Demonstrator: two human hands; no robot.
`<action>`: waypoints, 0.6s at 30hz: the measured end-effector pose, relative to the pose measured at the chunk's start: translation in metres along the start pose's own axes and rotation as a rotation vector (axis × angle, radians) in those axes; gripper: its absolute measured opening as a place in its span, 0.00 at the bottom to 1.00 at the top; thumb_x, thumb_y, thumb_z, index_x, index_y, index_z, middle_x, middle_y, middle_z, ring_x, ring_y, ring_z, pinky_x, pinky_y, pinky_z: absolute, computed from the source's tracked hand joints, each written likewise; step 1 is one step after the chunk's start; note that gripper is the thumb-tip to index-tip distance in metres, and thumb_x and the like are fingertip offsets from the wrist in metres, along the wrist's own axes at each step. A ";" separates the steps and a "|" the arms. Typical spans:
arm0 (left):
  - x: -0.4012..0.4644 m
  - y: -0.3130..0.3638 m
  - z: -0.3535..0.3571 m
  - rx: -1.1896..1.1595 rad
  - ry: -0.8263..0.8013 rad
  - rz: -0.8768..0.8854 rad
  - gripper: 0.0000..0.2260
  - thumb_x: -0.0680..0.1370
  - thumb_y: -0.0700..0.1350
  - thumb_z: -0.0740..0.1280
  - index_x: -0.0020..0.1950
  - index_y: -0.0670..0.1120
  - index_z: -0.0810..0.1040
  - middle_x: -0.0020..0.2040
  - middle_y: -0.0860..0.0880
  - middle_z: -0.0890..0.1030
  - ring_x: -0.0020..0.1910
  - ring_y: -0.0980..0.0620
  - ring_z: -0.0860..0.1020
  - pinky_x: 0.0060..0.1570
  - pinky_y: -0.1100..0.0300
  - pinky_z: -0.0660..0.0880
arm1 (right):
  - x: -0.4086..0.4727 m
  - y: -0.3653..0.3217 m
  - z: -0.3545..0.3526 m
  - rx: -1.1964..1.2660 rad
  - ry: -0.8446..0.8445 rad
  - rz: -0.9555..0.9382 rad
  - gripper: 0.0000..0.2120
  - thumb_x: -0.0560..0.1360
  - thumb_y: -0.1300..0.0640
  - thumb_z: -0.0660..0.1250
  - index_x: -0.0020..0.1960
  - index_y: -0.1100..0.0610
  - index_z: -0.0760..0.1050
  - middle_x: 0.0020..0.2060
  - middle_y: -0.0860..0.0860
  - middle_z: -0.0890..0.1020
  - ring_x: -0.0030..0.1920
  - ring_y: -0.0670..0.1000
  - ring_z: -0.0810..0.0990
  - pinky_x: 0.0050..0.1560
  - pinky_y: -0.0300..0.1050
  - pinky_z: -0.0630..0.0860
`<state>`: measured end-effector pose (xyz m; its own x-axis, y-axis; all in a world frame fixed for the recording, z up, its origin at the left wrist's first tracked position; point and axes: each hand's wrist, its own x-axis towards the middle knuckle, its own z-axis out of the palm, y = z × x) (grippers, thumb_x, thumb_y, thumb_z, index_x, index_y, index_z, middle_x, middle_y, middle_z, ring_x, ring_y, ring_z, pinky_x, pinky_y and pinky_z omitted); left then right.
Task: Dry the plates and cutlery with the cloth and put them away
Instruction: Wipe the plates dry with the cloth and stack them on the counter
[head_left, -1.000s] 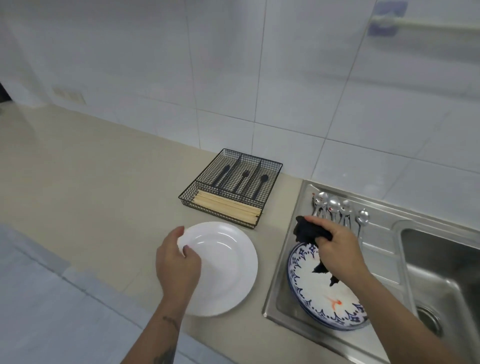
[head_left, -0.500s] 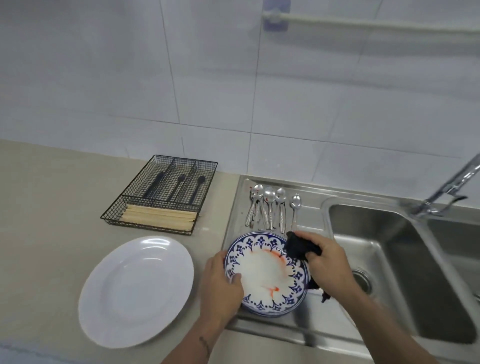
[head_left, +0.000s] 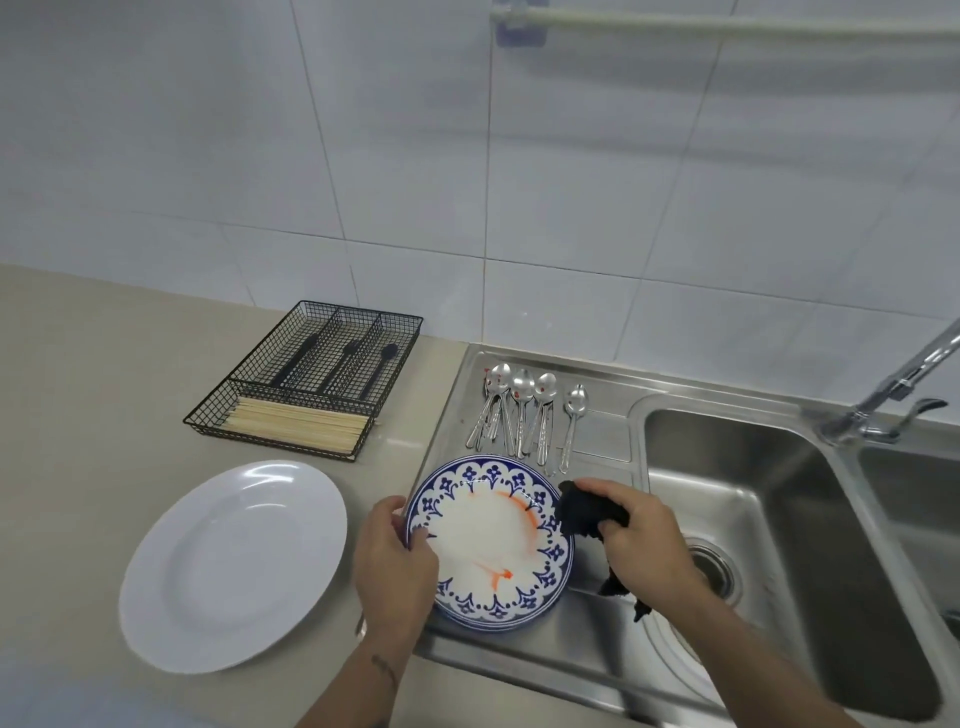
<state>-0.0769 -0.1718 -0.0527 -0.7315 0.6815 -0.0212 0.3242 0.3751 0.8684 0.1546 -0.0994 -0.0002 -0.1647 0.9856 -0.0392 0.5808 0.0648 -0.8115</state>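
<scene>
The left hand (head_left: 395, 566) left the white plate (head_left: 234, 564) on the counter and moved to the blue-patterned plate (head_left: 491, 535) beside it, gripping that plate's left rim. The right hand (head_left: 641, 540), bunching the dark cloth (head_left: 589, 514), shifted from the patterned plate's middle to its right edge.

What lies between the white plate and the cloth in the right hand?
In the head view, the left hand and the blue-patterned plate it grips lie between the white plate and the black cloth.
</scene>
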 end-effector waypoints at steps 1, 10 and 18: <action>0.000 0.002 0.000 -0.005 0.008 -0.010 0.15 0.73 0.38 0.69 0.57 0.52 0.75 0.47 0.53 0.80 0.46 0.50 0.80 0.48 0.53 0.78 | 0.000 0.002 -0.001 -0.002 -0.011 -0.005 0.28 0.71 0.74 0.61 0.58 0.46 0.80 0.53 0.44 0.82 0.56 0.46 0.77 0.62 0.41 0.72; 0.002 0.026 0.004 -0.222 0.121 -0.184 0.13 0.75 0.40 0.70 0.56 0.54 0.76 0.44 0.53 0.81 0.43 0.47 0.82 0.51 0.43 0.80 | 0.001 0.012 -0.009 0.015 -0.073 -0.039 0.28 0.71 0.74 0.61 0.58 0.46 0.80 0.53 0.42 0.81 0.57 0.44 0.77 0.62 0.39 0.72; 0.004 0.037 0.008 -0.432 0.126 -0.317 0.11 0.77 0.40 0.70 0.56 0.53 0.79 0.50 0.49 0.83 0.47 0.45 0.83 0.54 0.44 0.80 | -0.008 0.010 -0.005 0.031 -0.067 -0.105 0.27 0.72 0.72 0.62 0.62 0.45 0.78 0.56 0.42 0.81 0.58 0.43 0.76 0.58 0.31 0.68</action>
<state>-0.0632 -0.1499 -0.0244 -0.8281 0.4865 -0.2784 -0.1802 0.2392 0.9541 0.1658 -0.1058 -0.0049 -0.2769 0.9609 0.0088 0.5327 0.1611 -0.8308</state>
